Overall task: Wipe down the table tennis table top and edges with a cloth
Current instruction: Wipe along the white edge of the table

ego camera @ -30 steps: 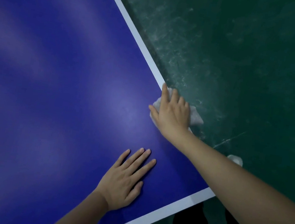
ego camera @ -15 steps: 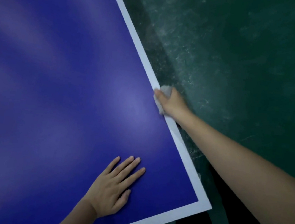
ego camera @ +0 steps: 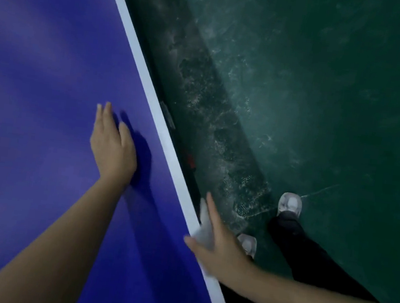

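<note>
The blue table tennis table [ego camera: 38, 81] fills the left half of the view, with a white line [ego camera: 140, 58] along its right edge. My left hand [ego camera: 111, 143] rests flat on the blue top, fingers straight and pointing away from me. My right hand [ego camera: 217, 244] is at the table's side edge near the lower right, thumb over the white line and fingers stretched along the outer side. It presses a white cloth [ego camera: 206, 227] against the edge. Most of the cloth is hidden under the hand.
A dark green, scuffed floor [ego camera: 327, 91] lies to the right of the table. My legs in dark trousers [ego camera: 306, 260] and white shoes [ego camera: 289, 204] stand close to the edge. The table's corner sits near the bottom of the view.
My right hand with the cloth has slid back along the side edge toward me and the corner. The view has swung, and my left hand now lies further up the top.
</note>
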The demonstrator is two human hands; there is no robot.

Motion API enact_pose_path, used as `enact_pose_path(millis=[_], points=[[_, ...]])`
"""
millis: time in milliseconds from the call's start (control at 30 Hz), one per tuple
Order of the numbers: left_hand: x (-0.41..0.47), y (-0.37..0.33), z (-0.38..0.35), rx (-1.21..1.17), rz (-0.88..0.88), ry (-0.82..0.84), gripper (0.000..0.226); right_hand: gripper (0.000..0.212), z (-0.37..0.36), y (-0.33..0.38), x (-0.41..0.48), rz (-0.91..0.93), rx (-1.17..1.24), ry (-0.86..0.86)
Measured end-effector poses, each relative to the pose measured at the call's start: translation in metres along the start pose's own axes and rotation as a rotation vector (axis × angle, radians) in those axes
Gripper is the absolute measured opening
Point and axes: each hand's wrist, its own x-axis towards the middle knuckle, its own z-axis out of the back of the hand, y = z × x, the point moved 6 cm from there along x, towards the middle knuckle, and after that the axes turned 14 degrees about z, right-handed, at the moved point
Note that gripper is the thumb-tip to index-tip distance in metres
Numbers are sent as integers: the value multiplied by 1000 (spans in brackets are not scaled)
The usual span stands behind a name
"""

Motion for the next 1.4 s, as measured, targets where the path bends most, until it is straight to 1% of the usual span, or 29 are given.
enact_pose_path(millis=[67, 133, 233, 333, 400, 467, 567, 667, 733, 800, 900, 967, 1100, 1233, 1333, 1400], points=[[24, -9, -6, 2, 81, -22, 48, 90, 10, 19, 59, 35, -30, -88], [43, -12, -15, 36, 140, -14, 49, 89, 21, 39, 124, 47, -18, -132], [68, -15, -26, 126, 183, -20, 49, 88, 36, 69, 206, 93, 0, -145], [88, -18, -30, 164, 182, -33, 50, 89, 43, 85, 249, 115, -38, -138], [95, -20, -32, 170, 175, -41, 50, 88, 42, 85, 252, 113, -2, -156], [95, -20, -32, 178, 175, -50, 50, 83, 41, 78, 229, 126, 8, -172], [93, -19, -31, 171, 179, -53, 50, 80, 31, 52, 158, 143, -26, -81], [94, -20, -31, 171, 187, -55, 51, 79, 23, 34, 90, 236, 36, 0], [94, -21, -31, 173, 190, -55, 51, 76, 20, 29, 71, 244, 65, 12], [93, -21, -30, 172, 191, -54, 51, 75, 21, 31, 72, 240, 77, 12], [92, -22, -30, 177, 191, -56, 50, 75, 23, 42, 97, 256, 34, 10], [93, -21, -30, 178, 191, -57, 50, 76, 29, 53, 133, 261, -1, -13], [94, -19, -32, 178, 194, -60, 50, 75, 48, 86, 244, 223, -49, -47], [94, -16, -33, 183, 192, -73, 51, 72, 65, 125, 341, 159, 22, -99], [94, -16, -33, 187, 189, -74, 51, 71, 71, 138, 372, 143, 39, -99], [94, -16, -33, 193, 191, -71, 51, 69, 70, 138, 368, 149, 55, -123]])
